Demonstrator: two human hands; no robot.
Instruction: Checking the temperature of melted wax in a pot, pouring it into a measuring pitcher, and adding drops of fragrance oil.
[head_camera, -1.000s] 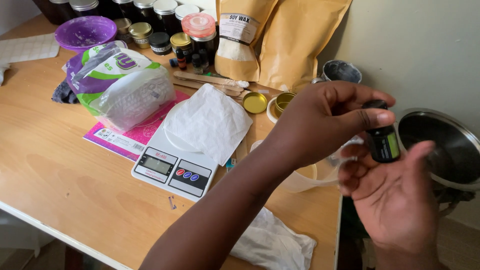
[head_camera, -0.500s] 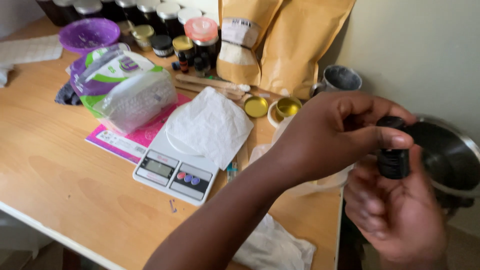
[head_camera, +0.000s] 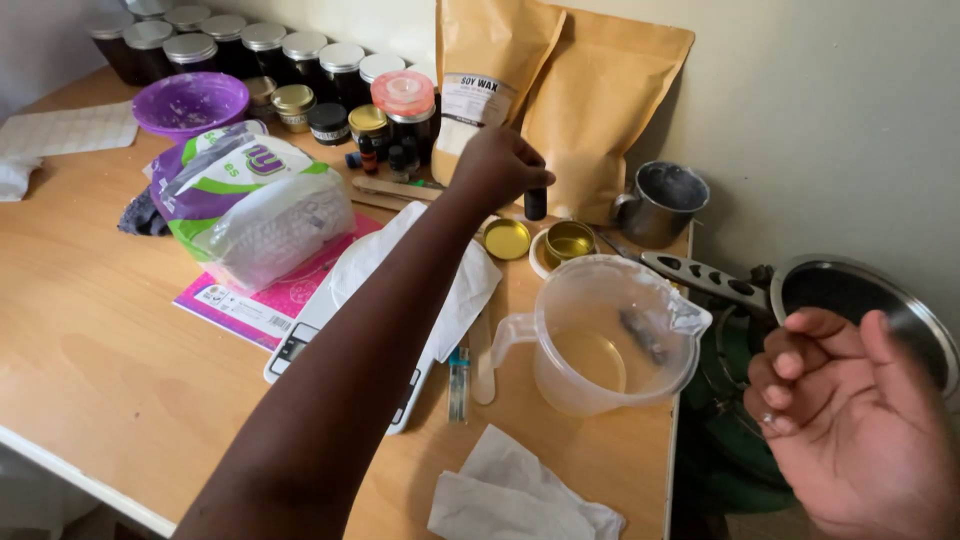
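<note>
Left hand (head_camera: 505, 165) is extended across the wooden table (head_camera: 90, 370), fingers pinched closed on a small dark glass bottle (head_camera: 536, 204), which hangs upright below the fingertips, just in front of the two tan paper pouches (head_camera: 560, 100). Whether the bottle is capped cannot be told. Right hand (head_camera: 850, 420) is held palm-up, fingers loosely curled and apart, holding nothing.

Progress, as judged: the clear plastic measuring jug (head_camera: 610, 335), between the two hands, holds a shallow pale liquid, so some material appears already measured. The open gold tin (head_camera: 570, 240), just below the held bottle, seems to hold a little liquid; its flat gold lid (head_camera: 508, 239) lies beside it. Filling looks barely begun.

Count: two pouches, one jug, one steel mug (head_camera: 660, 203), one purple bowl (head_camera: 190, 103), one digital scale (head_camera: 300, 345) under white paper, and a row of about ten lidded jars (head_camera: 300, 60) beyond the fingers.
</note>
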